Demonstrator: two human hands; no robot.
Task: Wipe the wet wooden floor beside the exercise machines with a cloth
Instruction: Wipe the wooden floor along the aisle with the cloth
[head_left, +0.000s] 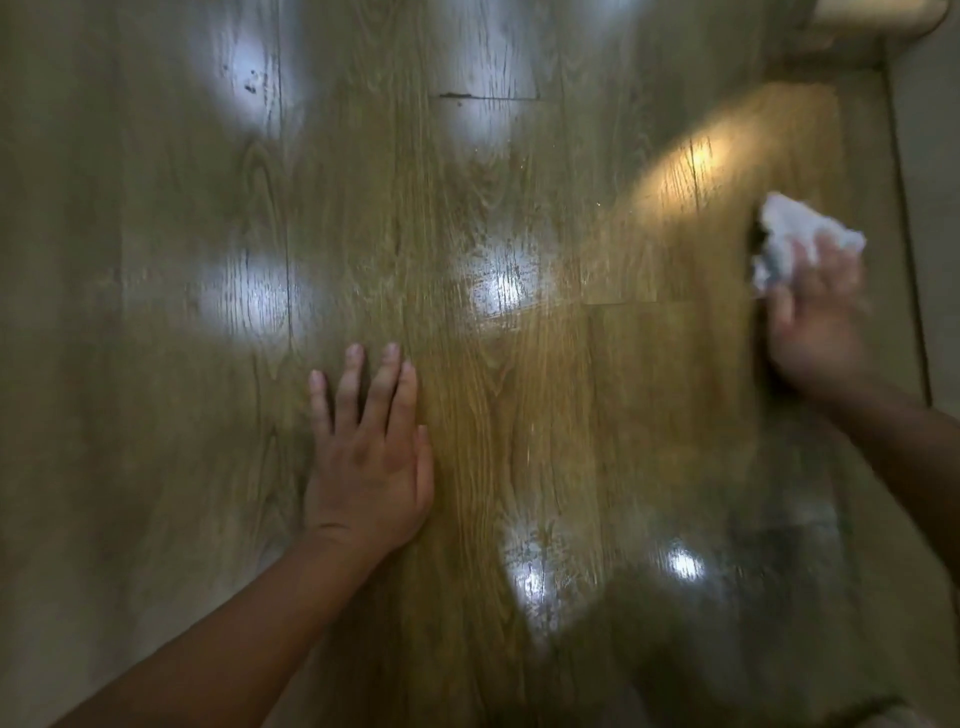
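Glossy wet wooden floor; we press left hand flat, fingers straight, mid-floor; blurred right hand grips crumpled white cloth near right edge

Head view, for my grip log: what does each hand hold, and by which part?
The right hand grips the crumpled white cloth at its near side; the left hand lies flat on the floor, holding nothing.
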